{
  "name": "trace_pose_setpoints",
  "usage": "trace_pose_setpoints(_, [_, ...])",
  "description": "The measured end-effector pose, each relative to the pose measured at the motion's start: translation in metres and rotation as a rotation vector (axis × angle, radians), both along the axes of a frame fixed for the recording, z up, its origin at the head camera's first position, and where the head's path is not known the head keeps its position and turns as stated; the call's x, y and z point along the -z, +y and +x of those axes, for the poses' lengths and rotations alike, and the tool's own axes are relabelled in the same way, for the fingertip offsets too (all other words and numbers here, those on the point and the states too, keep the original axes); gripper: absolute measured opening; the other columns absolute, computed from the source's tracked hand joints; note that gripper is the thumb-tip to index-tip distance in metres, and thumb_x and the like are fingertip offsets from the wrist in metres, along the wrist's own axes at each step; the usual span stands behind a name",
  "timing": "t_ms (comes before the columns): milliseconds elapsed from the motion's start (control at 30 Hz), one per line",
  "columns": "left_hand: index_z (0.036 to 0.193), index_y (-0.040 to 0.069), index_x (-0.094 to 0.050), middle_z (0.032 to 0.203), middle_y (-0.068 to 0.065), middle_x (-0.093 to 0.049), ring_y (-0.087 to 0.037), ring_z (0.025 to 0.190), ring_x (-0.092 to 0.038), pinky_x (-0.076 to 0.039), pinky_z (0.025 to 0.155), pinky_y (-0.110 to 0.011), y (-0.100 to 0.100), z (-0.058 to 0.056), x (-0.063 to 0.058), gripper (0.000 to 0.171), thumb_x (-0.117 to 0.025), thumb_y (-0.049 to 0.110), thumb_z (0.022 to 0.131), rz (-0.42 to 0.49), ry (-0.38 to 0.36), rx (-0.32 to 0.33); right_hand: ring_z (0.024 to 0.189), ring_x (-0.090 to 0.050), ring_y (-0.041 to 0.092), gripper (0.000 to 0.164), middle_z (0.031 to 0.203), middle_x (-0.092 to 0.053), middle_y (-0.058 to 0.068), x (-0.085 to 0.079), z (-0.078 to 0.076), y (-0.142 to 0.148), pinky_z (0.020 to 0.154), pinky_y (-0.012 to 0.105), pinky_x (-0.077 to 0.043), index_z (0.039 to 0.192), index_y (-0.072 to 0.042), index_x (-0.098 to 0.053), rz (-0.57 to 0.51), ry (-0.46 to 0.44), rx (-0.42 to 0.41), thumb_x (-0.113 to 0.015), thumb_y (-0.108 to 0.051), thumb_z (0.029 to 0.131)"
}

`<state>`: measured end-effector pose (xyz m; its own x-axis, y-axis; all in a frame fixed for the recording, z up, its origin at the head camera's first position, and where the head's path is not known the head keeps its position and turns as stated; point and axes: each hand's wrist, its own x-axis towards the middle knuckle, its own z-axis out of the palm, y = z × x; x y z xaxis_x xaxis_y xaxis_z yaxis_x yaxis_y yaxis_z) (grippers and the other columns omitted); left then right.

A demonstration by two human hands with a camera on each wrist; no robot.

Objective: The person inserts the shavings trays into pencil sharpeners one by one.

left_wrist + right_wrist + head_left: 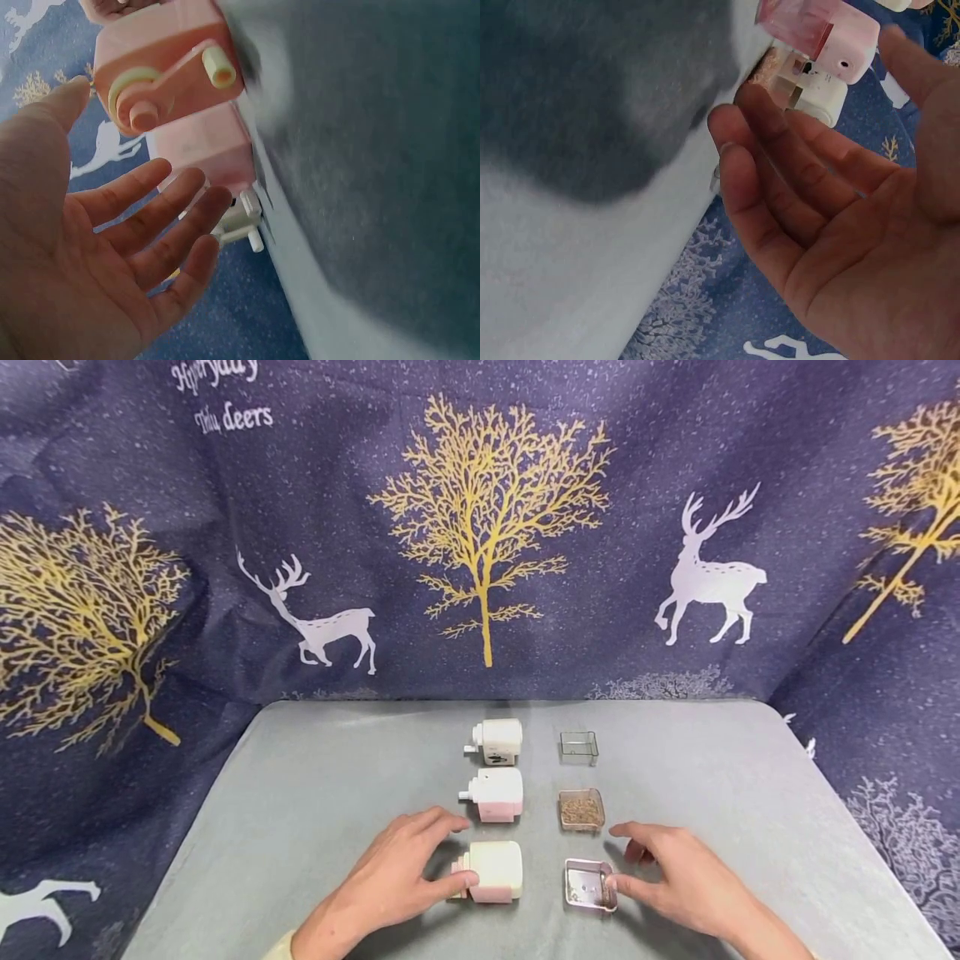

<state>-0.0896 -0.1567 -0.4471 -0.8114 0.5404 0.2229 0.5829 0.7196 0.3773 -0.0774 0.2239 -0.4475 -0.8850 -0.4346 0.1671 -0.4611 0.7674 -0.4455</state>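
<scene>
Three crank pencil sharpeners stand in a column on the grey table: a cream-and-pink one (498,870) in front, a white-and-pink one (498,795) in the middle, a white one (501,742) at the back. My left hand (397,872) is spread beside the front sharpener; in the left wrist view its palm faces the crank (176,82), fingers loose. To the right lie three small shavings drawers. My right hand (678,877) is by the front pink drawer (590,887), thumb tip at its right rim, fingers loosely bent. The middle drawer (581,810) holds wood shavings.
The third, clear drawer (579,748) sits at the back right, level with the white sharpener. Behind the table (322,777) hangs a dark blue cloth (315,527) printed with deer and golden trees.
</scene>
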Motion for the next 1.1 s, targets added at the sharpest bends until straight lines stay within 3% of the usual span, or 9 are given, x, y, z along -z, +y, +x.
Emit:
trace_pose_setpoints(167, [0.133, 0.027, -0.056, 0.121, 0.014, -0.057, -0.009, 0.107, -0.054, -0.044, 0.093, -0.041, 0.003, 0.003, 0.0, 0.063, -0.055, 0.069, 0.086, -0.004, -0.03, 0.019, 0.078, -0.058, 0.0, 0.069, 0.085, -0.062, -0.017, 0.003, 0.003, -0.003, 0.07, 0.032, -0.053, 0.12, -0.014, -0.064, 0.026, -0.006, -0.054, -0.074, -0.062, 0.072])
trace_pose_setpoints(400, [0.13, 0.025, -0.059, 0.119, 0.016, -0.056, -0.008, 0.106, -0.055, -0.047, 0.089, -0.04, 0.007, 0.006, 0.003, 0.062, -0.056, 0.069, 0.085, -0.013, 0.02, 0.047, 0.08, -0.058, 0.001, 0.073, 0.093, -0.063, -0.017, 0.006, 0.005, -0.007, 0.072, 0.033, -0.053, 0.12, -0.013, -0.064, 0.038, 0.006, -0.129, -0.08, -0.059, 0.066])
trace_pose_setpoints(533, [0.127, 0.027, -0.06, 0.118, 0.017, -0.057, -0.007, 0.105, -0.055, -0.046, 0.09, -0.039, 0.008, 0.007, 0.005, 0.06, -0.058, 0.068, 0.084, -0.008, 0.033, 0.055, 0.082, -0.058, 0.001, 0.07, 0.097, -0.064, -0.016, 0.007, 0.004, -0.008, 0.072, 0.032, -0.053, 0.12, -0.013, -0.064, 0.044, 0.001, -0.143, -0.081, -0.055, 0.067])
trace_pose_setpoints(867, [0.127, 0.028, -0.059, 0.117, 0.016, -0.059, -0.005, 0.105, -0.055, -0.045, 0.093, -0.038, 0.008, 0.006, 0.005, 0.06, -0.059, 0.068, 0.083, -0.005, -0.016, 0.066, 0.078, -0.055, 0.001, 0.052, 0.091, -0.059, -0.021, 0.009, 0.004, -0.01, 0.068, 0.029, -0.051, 0.104, -0.022, -0.065, 0.03, 0.003, -0.159, -0.087, -0.043, 0.063])
trace_pose_setpoints(1100, [0.126, 0.029, -0.059, 0.113, 0.017, -0.059, -0.002, 0.095, -0.055, -0.047, 0.088, -0.038, 0.007, 0.005, 0.006, 0.057, -0.06, 0.067, 0.083, 0.015, -0.037, 0.075, 0.076, -0.055, 0.001, 0.048, 0.088, -0.059, -0.02, 0.008, 0.004, -0.012, 0.066, 0.028, -0.051, 0.1, -0.023, -0.064, 0.015, 0.007, -0.172, -0.088, -0.038, 0.061])
